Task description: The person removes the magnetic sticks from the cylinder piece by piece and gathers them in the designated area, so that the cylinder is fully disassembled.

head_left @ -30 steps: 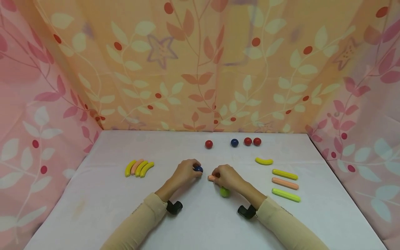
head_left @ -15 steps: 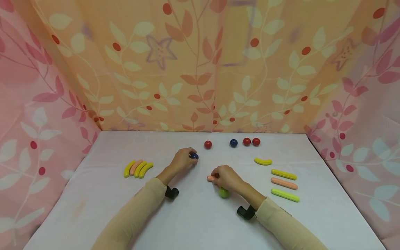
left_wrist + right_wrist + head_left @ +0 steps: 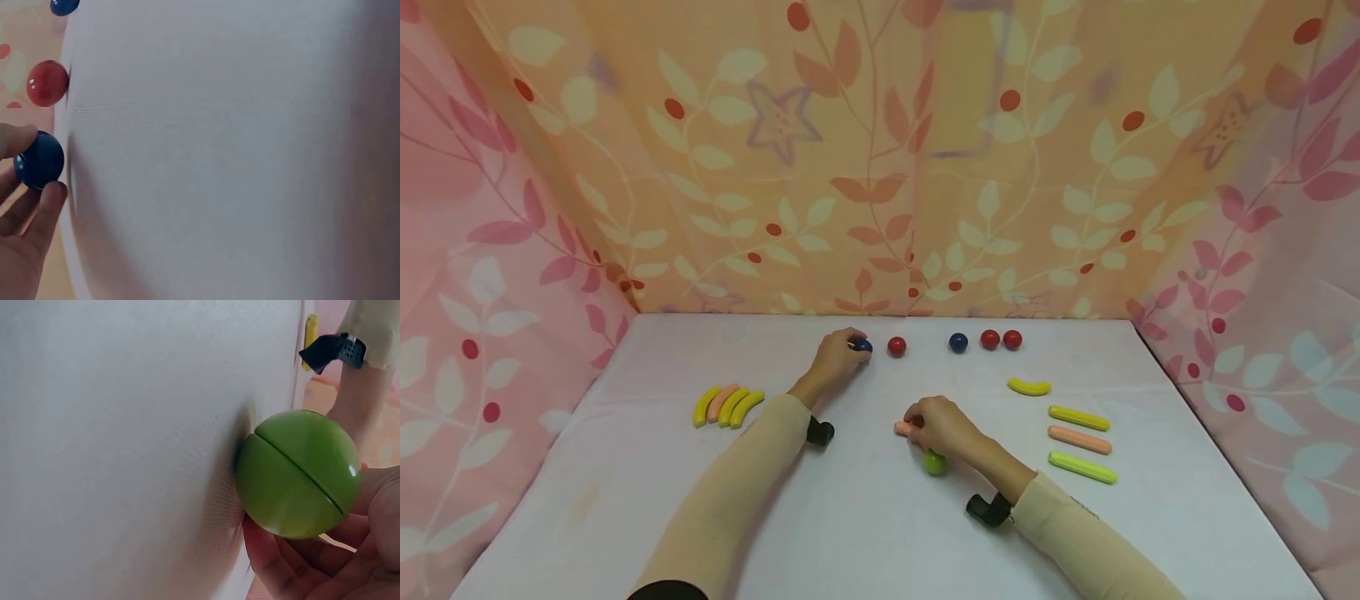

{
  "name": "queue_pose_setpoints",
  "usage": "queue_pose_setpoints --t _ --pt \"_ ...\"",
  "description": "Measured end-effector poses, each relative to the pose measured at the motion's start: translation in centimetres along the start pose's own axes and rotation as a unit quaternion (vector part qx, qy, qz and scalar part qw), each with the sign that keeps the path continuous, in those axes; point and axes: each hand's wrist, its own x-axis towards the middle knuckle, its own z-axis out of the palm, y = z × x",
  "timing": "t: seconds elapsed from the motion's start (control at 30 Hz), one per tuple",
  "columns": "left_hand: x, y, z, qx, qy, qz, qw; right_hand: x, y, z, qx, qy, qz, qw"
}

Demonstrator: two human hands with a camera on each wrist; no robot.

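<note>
At the back of the table my left hand [image 3: 833,358] pinches a dark blue ball [image 3: 862,346] between thumb and fingers. In the left wrist view the blue ball [image 3: 41,161] sits low by the white cloth. Just right of it is a red ball [image 3: 897,347], apart from my fingers. Near the table's middle, my right hand [image 3: 945,427] holds a peach-coloured stick [image 3: 904,428], whose left end sticks out; the rest is hidden by the fingers. Under that hand lies a green ball [image 3: 935,463]; up close, the green ball [image 3: 300,475] shows a seam.
Another blue ball [image 3: 958,342] and two red balls [image 3: 1001,339] stand along the back right. A yellow curved piece [image 3: 1029,387] and yellow, peach and lime sticks [image 3: 1082,467] lie at right. Several curved pieces [image 3: 727,406] lie side by side at left. Patterned curtains [image 3: 880,167] surround the table.
My left hand has carried the blue ball from the middle to the back of the table, left of the red ball. The right hand has stayed in place on the peach stick.
</note>
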Motion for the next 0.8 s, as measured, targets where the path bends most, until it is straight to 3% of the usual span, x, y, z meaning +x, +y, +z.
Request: queue_pose_setpoints --t 0.27,0.8 --pt "1.0 0.2 0.6 -0.033 -0.005 0.010 0.9994 0.1 0.0 -0.1 -0.001 0.003 -0.003 1.0000" --pt "1.5 -0.2 -0.1 -0.002 -0.026 0.026 0.9993 0.1 0.2 -0.3 0.002 -0.009 -0.017 0.9998"
